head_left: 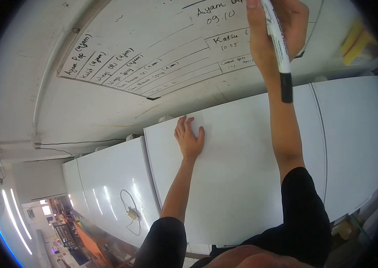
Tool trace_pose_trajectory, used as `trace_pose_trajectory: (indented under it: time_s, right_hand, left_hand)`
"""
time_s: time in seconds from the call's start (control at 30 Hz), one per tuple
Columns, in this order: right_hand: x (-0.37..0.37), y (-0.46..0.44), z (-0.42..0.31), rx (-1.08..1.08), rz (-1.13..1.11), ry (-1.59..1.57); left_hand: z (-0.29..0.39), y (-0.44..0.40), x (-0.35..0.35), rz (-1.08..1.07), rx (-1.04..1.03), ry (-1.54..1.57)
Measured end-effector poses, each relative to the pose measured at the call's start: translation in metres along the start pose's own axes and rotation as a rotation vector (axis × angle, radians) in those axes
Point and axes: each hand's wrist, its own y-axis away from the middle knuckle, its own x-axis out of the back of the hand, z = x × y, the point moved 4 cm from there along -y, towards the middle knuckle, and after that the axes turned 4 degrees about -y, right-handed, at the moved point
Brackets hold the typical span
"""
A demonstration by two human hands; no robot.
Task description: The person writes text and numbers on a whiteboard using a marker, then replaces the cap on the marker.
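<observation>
A whiteboard (166,49) with black handwriting and ruled lines hangs on the wall at the top. My right hand (282,31) is raised in front of its right part, fingers closed around a white marker (278,40) whose black end points down. My left hand (189,139) lies flat with fingers spread on a white freezer lid (233,169), near its back edge, and holds nothing.
More white lids (108,192) extend to the left, one carrying a looped cord with a small block (132,214). Another white lid (354,138) stands at the right. A yellow item (353,43) hangs at the upper right. Cables run along the wall at left.
</observation>
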Motion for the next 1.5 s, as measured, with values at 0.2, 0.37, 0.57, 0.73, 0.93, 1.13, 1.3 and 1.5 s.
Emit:
trace_pose_trajectory:
  time_s: [0.2, 0.37, 0.57, 0.73, 0.93, 1.13, 1.3, 1.5]
  right_hand:
    - [-0.007, -0.016, -0.019, -0.082, -0.079, 0.43]
    - [-0.009, -0.016, -0.018, -0.103, -0.096, 0.364]
    - [-0.008, -0.006, -0.011, -0.031, -0.016, 0.312]
    - [0.018, -0.009, -0.008, -0.055, -0.162, 0.155]
    - [0.026, 0.044, -0.055, -0.434, -0.052, -0.304]
    - [0.104, 0.195, -0.106, -1.257, -0.195, -0.356]
    - [0.157, 0.257, -0.166, -1.513, -0.289, -0.146]
    - [0.14, 0.188, -0.128, -1.101, -0.258, -0.007]
  left_hand:
    - [0.0, -0.001, -0.001, 0.01, -0.004, -0.014]
    - [0.0, 0.001, 0.0, 0.003, -0.001, -0.005]
    - [0.0, 0.001, 0.001, 0.019, -0.011, -0.001]
    - [0.0, 0.0, 0.001, 0.017, -0.002, 0.012]
    - [-0.002, 0.001, 0.001, 0.027, -0.01, 0.008]
    - [0.001, 0.003, 0.005, 0.041, -0.011, 0.031]
    - [0.0, 0.005, 0.005, 0.04, 0.002, 0.03]
    - [0.001, 0.004, 0.005, 0.029, 0.005, 0.029]
